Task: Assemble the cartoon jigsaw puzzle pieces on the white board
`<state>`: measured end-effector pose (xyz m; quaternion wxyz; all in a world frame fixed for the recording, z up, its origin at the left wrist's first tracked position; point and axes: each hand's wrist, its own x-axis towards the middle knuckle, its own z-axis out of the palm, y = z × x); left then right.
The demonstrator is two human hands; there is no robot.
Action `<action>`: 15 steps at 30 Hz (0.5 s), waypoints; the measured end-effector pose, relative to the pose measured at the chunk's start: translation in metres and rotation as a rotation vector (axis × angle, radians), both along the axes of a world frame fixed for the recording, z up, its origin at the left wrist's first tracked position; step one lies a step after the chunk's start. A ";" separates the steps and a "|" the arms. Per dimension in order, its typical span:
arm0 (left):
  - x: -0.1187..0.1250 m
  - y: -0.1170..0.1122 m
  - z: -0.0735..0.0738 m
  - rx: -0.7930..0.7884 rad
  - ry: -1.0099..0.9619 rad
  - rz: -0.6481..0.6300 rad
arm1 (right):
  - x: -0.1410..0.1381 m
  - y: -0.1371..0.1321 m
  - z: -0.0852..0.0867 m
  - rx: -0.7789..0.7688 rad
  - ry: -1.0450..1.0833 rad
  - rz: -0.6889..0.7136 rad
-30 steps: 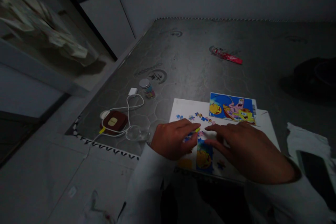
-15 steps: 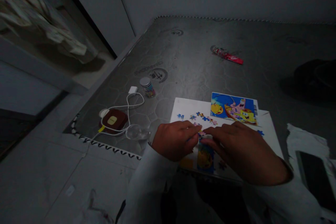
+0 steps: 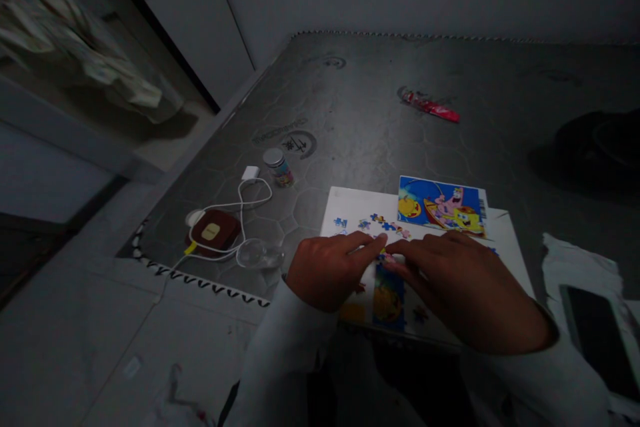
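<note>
My left hand [image 3: 327, 271] and my right hand [image 3: 457, 280] meet fingertip to fingertip above a white board [image 3: 345, 199]. Small colourful jigsaw pieces [image 3: 384, 255] show between and under the pinched fingers of both hands; my palms hide part of them. Just below lies a joined section of puzzle [image 3: 388, 300] in blue and yellow. Several loose jigsaw pieces [image 3: 385, 223] are spread beyond my fingertips. At the board's far edge rests a picture card [image 3: 443, 205] with cartoon figures in a boat.
Left of the board stand a small lidded jar [image 3: 279, 167], a clear cup-like item [image 3: 259, 254] and a brown box [image 3: 213, 235] wrapped in white cable. A red packet [image 3: 430, 107] lies farther back. On the right, a phone [image 3: 597, 340] rests by white paper [image 3: 575, 267].
My left thumb and fingers have shifted slightly at the pieces, and the small blue patch beneath them shows differently. The whole view has drifted a little. Both hands stay close together.
</note>
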<state>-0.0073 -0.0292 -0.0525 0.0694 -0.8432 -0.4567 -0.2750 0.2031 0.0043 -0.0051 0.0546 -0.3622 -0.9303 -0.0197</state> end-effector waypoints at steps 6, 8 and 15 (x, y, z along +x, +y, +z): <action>-0.001 0.000 0.003 0.001 0.000 -0.036 | 0.002 0.000 0.001 -0.011 -0.011 -0.001; -0.002 0.000 0.003 -0.030 0.009 -0.058 | 0.002 0.000 0.001 0.001 -0.009 0.008; -0.005 -0.001 -0.001 -0.109 -0.067 -0.090 | 0.003 0.000 0.001 -0.025 -0.014 0.010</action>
